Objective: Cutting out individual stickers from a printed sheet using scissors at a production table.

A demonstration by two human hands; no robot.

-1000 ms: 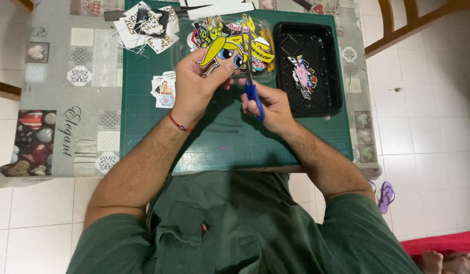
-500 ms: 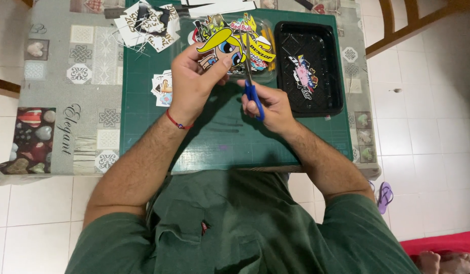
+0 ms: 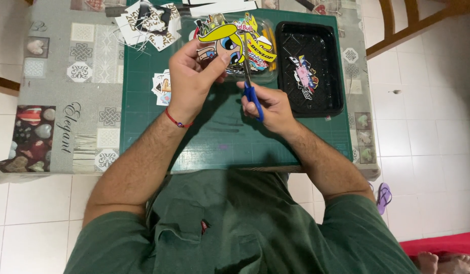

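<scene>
My left hand (image 3: 192,81) holds up a cartoon sticker (image 3: 226,43) with yellow hair and big blue eyes, pinched at its lower left edge. My right hand (image 3: 270,104) grips blue-handled scissors (image 3: 251,91) whose blades point up into the sticker's lower right side. Both hands hover over a green cutting mat (image 3: 220,137). A clear tray with several colourful stickers (image 3: 258,53) lies just behind the held sticker.
A black tray (image 3: 288,66) holding one cut sticker (image 3: 303,76) lies on the mat's right part. Paper offcuts (image 3: 148,23) are piled at the mat's far left. Small stickers (image 3: 161,86) lie left of my left hand. A patterned grey tablecloth (image 3: 67,86) covers the table.
The left hand has turned the sticker, so the face now shows upright. The scissors have stayed at its lower edge, with the right hand nearly still.
</scene>
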